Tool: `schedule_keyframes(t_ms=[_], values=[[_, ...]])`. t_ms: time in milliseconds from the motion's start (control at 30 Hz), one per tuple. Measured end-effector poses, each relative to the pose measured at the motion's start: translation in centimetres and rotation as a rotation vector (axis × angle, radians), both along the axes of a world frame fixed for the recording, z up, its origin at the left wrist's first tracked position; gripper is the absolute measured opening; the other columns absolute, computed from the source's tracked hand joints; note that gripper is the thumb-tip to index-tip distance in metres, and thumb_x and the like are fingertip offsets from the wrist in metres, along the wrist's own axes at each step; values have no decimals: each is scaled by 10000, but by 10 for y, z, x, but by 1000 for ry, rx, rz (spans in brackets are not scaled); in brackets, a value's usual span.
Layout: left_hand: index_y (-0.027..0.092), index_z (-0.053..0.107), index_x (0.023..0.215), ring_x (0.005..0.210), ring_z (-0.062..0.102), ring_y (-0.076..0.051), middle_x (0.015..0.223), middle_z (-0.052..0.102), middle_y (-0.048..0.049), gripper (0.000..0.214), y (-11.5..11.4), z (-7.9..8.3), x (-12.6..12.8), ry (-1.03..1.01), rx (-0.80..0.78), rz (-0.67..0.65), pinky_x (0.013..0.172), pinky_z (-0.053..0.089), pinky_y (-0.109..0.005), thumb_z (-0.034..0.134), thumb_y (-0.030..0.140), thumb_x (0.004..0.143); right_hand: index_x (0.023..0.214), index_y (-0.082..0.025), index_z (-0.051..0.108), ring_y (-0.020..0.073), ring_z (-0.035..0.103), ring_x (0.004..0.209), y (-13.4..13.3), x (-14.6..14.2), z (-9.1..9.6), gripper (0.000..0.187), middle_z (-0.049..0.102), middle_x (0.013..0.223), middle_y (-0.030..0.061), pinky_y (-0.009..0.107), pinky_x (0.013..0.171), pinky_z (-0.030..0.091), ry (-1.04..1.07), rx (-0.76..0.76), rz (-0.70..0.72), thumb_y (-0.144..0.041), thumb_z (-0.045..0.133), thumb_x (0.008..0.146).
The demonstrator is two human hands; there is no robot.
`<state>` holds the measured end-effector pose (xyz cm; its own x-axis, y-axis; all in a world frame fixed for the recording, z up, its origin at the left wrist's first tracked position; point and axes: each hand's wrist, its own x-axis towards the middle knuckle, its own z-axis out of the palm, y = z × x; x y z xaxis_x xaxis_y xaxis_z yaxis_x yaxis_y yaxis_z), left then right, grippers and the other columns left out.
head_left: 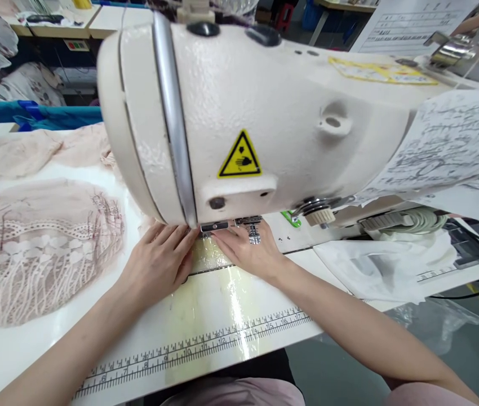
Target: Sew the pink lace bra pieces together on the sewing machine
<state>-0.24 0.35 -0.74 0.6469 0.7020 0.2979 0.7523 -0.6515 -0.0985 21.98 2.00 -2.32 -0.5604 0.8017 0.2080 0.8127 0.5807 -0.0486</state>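
Under the head of a white sewing machine (273, 113), both of my hands reach in beside the presser foot area. My left hand (157, 262) lies with its fingers stretched forward, and the machine head covers their tips. A bit of pale pink fabric (144, 221) shows beyond those fingers. From the other side, my right hand (254, 251) points its fingers in toward the metal needle part (214, 226). Its thumb and fingers come close together there, partly behind metal fittings; whatever they pinch is hidden. A shiny bed plate (209, 254) lies between the hands.
A pink lace-and-fringe garment piece (45, 248) lies on the table at left. Printed ruler marks (193, 352) run along the front edge. White cloth (387, 262) and a roll of greenish tape (421, 220) lie at right. Written paper (455, 141) hangs on the machine.
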Motion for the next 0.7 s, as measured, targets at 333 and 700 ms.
schedule_keyframes(t_ms=[333,700], values=[[108,634,1152,1065,609,-298,1066,686,-143,386,1,8,1,-5,-54,159,923,470,-462,381,332,967,1146,-279,693,174,567,655,8,3,-2,360,652,681,29,332,672,434,205,93,-2,-404,392,995],[118,613,1206,1224,550,-298,1235,643,-147,353,21,38,-19,-7,17,441,954,485,-420,400,150,926,1032,-203,718,215,638,699,8,1,-11,342,725,767,77,390,770,468,300,179,5,-381,432,968]])
